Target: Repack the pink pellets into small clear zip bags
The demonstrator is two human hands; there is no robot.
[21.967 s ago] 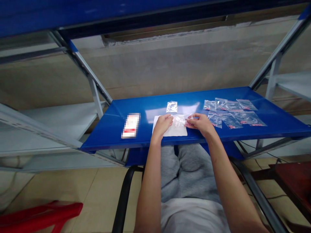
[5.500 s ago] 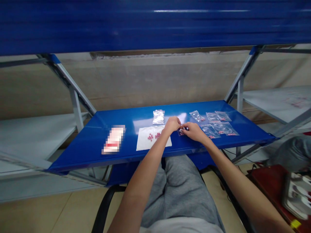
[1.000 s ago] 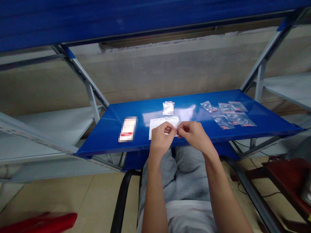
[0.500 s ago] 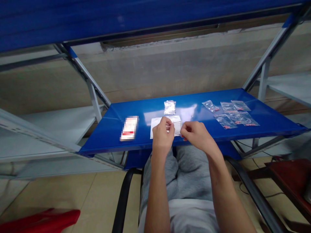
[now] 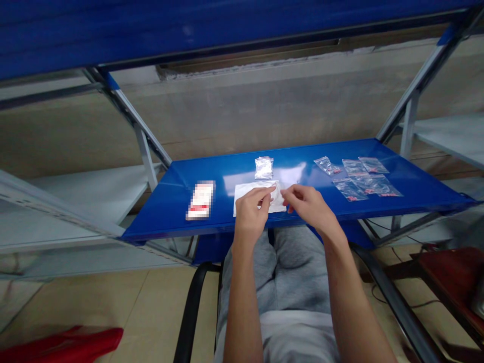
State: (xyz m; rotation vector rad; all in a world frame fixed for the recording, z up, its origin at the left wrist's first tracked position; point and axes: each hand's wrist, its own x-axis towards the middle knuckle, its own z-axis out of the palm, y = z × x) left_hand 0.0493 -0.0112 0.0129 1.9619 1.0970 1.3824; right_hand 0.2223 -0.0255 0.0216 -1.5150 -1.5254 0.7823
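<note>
We list one bare left hand (image 5: pixel 250 210) and one bare right hand (image 5: pixel 310 204), facing each other over the near part of a glossy blue tabletop (image 5: pixel 170 204); left fingers bent, thumb close to forefinger; right fingers curled inward, tips drawn together; whether either set grips anything, we cannot tell

One piece, apparently, of crinkled clear plastic film (image 5: pixel 278 193): between the two sets of fingers, right of the left hand's, left of the right hand's; neither hand plainly nearer; long axis not made out

One flat white rectangular sheet (image 5: pixel 245 188): behind the film from our view, long axis left to right, partly covered by the left hand

Six flat clear plastic bags (image 5: pixel 362 181), holding small reddish-pink pieces (image 5: pixel 391 194): on the tabletop, right of the right hand and well apart from it; pieces too small for us to count

One stack of silvery-clear plastic packets (image 5: pixel 263 168): just beyond the sheet, its number hidden

One flat pinkish-white oblong pack with a red band (image 5: pixel 201 199): left of the sheet, surface detail obscured
</note>
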